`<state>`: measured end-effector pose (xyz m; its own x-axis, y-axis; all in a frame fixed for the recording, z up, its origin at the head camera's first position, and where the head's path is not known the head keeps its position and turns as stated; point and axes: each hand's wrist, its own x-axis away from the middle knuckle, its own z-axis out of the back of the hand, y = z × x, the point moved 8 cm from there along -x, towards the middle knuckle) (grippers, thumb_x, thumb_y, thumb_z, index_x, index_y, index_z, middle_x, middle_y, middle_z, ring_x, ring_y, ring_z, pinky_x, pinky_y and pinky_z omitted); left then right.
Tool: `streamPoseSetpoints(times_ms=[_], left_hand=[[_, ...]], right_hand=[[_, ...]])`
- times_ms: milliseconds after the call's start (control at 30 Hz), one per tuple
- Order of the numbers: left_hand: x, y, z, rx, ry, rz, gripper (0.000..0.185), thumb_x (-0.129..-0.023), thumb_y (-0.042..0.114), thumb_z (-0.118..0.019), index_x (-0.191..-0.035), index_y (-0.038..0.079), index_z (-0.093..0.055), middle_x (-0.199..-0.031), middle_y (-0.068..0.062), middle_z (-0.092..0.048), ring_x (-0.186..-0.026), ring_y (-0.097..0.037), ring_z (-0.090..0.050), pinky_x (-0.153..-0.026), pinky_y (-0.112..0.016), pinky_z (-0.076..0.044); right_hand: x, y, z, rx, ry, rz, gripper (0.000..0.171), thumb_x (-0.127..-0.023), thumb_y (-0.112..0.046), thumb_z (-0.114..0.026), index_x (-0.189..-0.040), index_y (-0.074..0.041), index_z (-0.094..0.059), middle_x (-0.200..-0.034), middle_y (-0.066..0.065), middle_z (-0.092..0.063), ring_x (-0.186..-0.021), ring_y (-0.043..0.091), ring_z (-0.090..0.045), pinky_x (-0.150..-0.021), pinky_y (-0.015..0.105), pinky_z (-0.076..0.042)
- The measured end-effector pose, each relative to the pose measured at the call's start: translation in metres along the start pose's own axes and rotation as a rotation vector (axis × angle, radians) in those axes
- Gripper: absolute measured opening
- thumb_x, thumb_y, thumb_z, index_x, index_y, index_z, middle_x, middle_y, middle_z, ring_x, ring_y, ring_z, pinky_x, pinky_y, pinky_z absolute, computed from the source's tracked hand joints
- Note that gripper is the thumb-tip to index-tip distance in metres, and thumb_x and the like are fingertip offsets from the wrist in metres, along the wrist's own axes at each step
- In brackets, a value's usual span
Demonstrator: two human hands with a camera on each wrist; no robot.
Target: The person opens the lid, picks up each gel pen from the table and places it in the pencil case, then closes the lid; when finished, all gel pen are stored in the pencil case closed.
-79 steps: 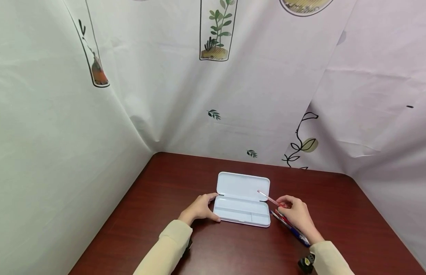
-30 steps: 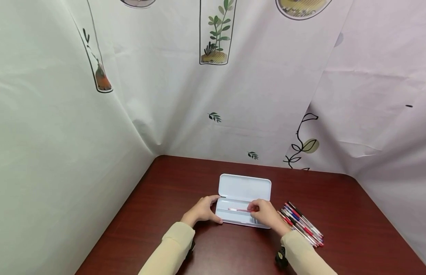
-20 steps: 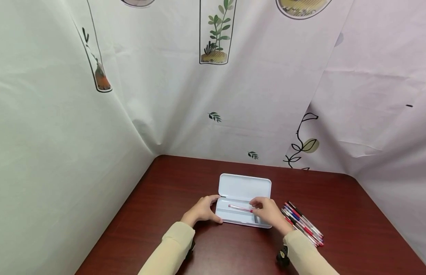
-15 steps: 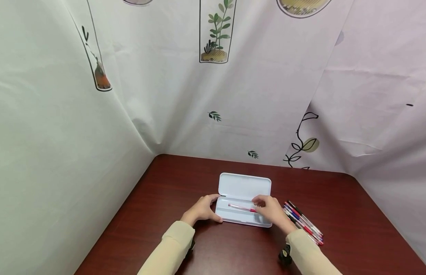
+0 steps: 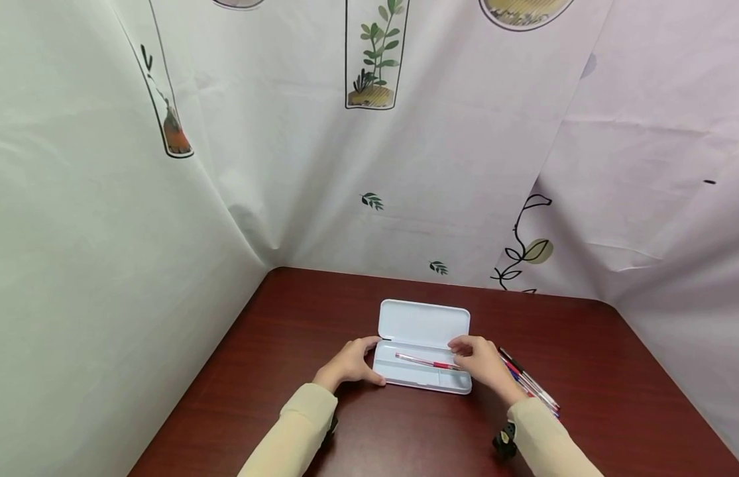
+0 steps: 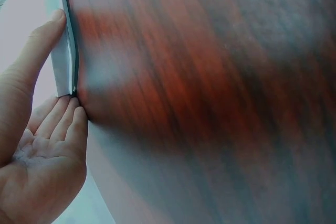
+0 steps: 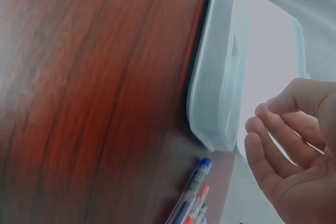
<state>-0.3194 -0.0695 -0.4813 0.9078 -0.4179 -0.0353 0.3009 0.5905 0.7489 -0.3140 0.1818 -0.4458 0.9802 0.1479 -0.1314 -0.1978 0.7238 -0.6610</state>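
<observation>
1. Steadying the white pencil case [image 5: 414,379] at its left end, the left hand [image 5: 350,363] lays its thumb along the near wall and its fingers [image 6: 62,121] against the end corner. They lie straight and press the case, not wrapped round it.
2. The case sits open near the middle of the counter [image 5: 309,311], lid [image 5: 423,323] folded back toward the far edge, tray toward the person.
3. One red pen [image 5: 425,362] lies lengthwise in the long compartment of the tray, its cap end toward the right.
4. The right hand [image 5: 481,364] hovers at the right end of the case, just beside that cap end. The right wrist view shows its fingers [image 7: 273,145] loosely curled around nothing and the palm empty. From the head view I cannot quite tell whether a fingertip touches the pen.
5. A loose bundle of pens [image 5: 533,387], red and blue among them, lies on the counter just right of the case, partly hidden by the right wrist.
6. Judged from this, the step in hand is setting a pen into the tray, with that pen now down and let go.
7. A next move would call for the right hand to pinch a single pen out of the bundle without scattering the others, while the left keeps the case from sliding.
</observation>
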Motion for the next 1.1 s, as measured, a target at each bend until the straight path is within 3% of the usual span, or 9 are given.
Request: streamPoseSetpoints(times_ms=[133,400,1100], left_hand=[[0.0,-0.001,0.0,-0.003,-0.001,0.01,0.089,-0.06,0.016,-0.094,-0.136,-0.004,-0.051,-0.134,-0.019,-0.058,-0.124,-0.031,-0.057,-0.104,-0.045,-0.046],[0.0,0.001,0.002,0.006,-0.002,0.007,0.088,-0.061,0.016,-0.093,-0.135,-0.004,-0.052,-0.135,-0.019,-0.058,-0.125,-0.031,-0.056,-0.105,-0.045,-0.045],[0.0,0.0,-0.001,0.009,-0.004,0.005,0.09,-0.061,0.015,-0.093,-0.137,-0.005,-0.05,-0.135,-0.021,-0.057,-0.126,-0.031,-0.055,-0.105,-0.046,-0.045]], right_hand=[[0.002,0.004,0.006,0.02,0.008,-0.003,0.02,-0.082,0.0,-0.069,-0.1,-0.005,-0.073,-0.093,0.006,-0.073,-0.083,0.017,-0.065,-0.075,0.036,-0.056],[0.007,0.017,0.021,0.035,0.021,-0.021,0.021,-0.081,0.0,-0.067,-0.1,-0.005,-0.073,-0.09,0.006,-0.073,-0.079,0.014,-0.064,-0.068,0.027,-0.052],[0.028,0.055,0.063,0.061,0.01,-0.082,0.022,-0.086,-0.003,-0.067,-0.108,0.002,-0.069,-0.099,0.015,-0.07,-0.085,0.022,-0.065,-0.075,0.04,-0.058]])
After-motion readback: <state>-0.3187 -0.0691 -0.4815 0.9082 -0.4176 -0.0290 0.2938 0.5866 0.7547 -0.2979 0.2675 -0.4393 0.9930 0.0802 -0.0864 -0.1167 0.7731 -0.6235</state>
